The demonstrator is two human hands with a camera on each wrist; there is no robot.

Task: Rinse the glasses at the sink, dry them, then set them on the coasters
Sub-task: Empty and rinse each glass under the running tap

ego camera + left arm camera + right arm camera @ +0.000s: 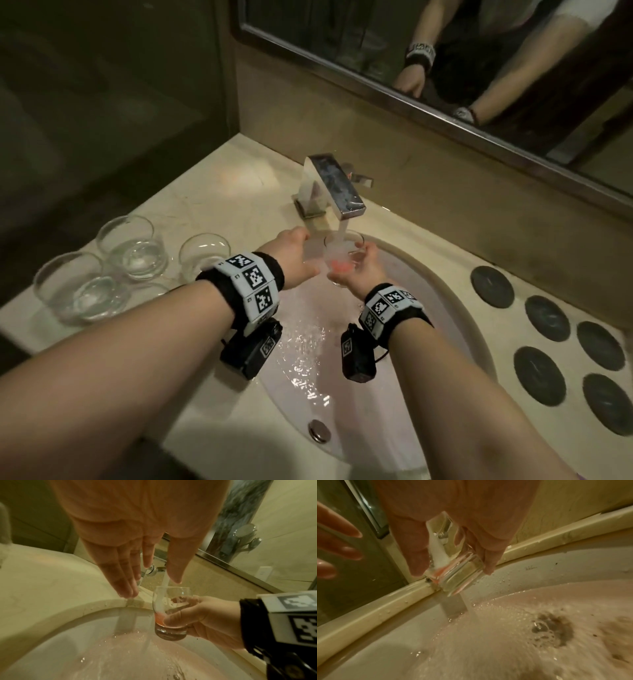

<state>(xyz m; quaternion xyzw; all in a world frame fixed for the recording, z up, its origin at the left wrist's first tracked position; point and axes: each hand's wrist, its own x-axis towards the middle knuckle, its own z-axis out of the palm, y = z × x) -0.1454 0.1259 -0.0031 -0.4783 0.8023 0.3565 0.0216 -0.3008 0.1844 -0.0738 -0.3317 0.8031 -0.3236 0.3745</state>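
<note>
R hand (368,270) gripping a glass (342,257) at frame center of head view, right under the faucet (334,188) spout. Thumb + fingers wrapped round the lower half of the glass; L wrist view shows this clearly: glass (169,614) upright-ish, slight tilt, water stream (165,584) running into its mouth. Pinkish-orange residue at the glass bottom. R wrist view: glass (453,566) base toward cam, thumb one side, fingers the other.

L hand (294,253) just left of the glass, holding nothing. Fingers (123,577) straight, mostly together, pointing down over the basin edge; thumb apart from them, tip near the stream. Can't tell if it touches the glass.

Sink (455,308) basin wet, water sheeting pinkish toward drain (319,430), lower center of head view.

Three more glasses on the counter (212,205), left side of frame: one (132,246), one (77,289) lower left, one (203,253) partly behind the L wristband. First two have a bit of clear liquid in the bottom.

Coasters (546,318): six dark round ones, right side of frame on the counter, nothing on them.

Mirror (445,51) top right reflects the arms.
</note>
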